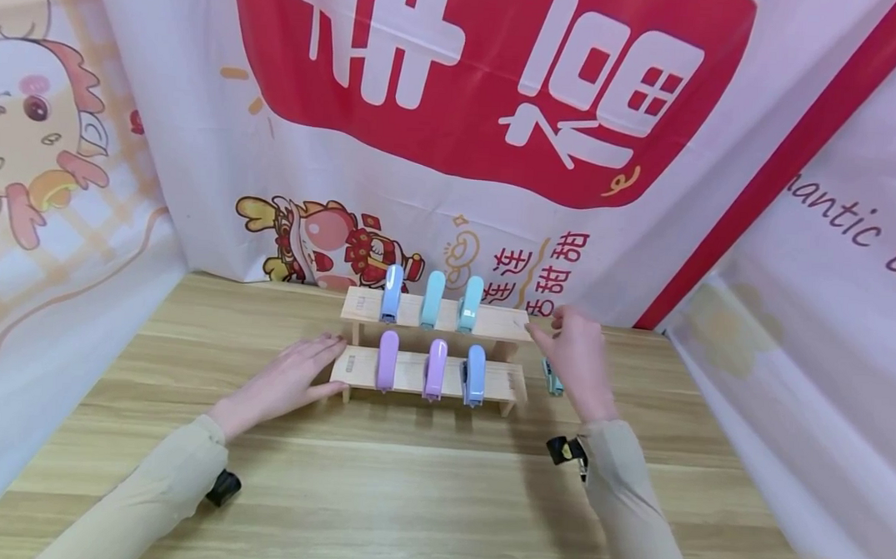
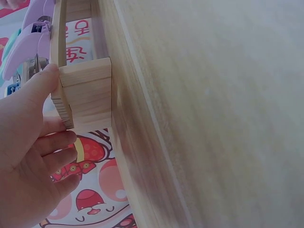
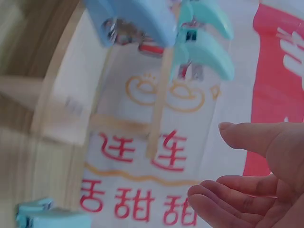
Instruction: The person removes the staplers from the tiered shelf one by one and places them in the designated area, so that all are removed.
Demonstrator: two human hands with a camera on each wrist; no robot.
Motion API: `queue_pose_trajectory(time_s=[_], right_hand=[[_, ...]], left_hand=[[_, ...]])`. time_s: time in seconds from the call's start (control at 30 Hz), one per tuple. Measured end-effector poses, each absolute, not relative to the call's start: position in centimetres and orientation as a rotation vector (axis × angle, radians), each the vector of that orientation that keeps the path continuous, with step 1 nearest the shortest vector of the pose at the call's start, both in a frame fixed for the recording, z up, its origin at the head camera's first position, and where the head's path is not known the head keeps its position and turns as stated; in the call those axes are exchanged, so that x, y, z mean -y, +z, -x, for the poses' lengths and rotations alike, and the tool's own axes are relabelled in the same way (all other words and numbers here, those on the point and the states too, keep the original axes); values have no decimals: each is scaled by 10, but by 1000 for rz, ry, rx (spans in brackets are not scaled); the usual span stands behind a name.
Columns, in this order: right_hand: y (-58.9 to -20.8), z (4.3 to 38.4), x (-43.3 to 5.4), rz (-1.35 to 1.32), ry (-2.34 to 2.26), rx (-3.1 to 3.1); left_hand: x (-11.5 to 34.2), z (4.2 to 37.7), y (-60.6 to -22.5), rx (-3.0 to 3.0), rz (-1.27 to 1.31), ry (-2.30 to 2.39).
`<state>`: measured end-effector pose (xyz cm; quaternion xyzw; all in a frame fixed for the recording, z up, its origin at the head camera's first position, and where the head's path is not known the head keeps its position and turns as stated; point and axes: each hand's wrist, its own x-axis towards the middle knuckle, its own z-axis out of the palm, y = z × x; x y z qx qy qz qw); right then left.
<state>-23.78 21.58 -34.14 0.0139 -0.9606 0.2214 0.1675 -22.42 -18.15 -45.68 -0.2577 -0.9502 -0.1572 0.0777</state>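
Note:
A two-tier wooden stand (image 1: 504,380) carries several small staplers. On its upper tier are a blue stapler (image 1: 391,294) and two teal ones (image 1: 432,300); on the lower tier, two purple staplers (image 1: 388,360) and a blue one (image 1: 475,374). My left hand (image 1: 293,381) grips the left end of the lower tier, thumb on the front edge and fingers at the back. Near the right end of the upper tier is my right hand (image 1: 581,360), its fingers loosely bent around nothing. Partly hidden by that hand, another teal stapler (image 1: 553,379) lies on the table.
The wood-grain table (image 1: 408,495) extends in front of the stand. Close behind it hangs a white and red printed cloth (image 1: 393,160), with more cloth walls (image 1: 791,328) at both sides. A black strap with a camera (image 1: 566,450) sits at the right wrist.

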Motion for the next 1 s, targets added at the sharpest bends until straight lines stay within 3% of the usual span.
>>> queue_pose_trajectory(time_s=[0.63,1.0], right_hand=[[-338,244,-152,-234,625,2742],[-346,256,-136,-207,716,2779]], left_hand=[[183,225,-459,2851,768,-467],[183,224,-458,2844,769,-477]])
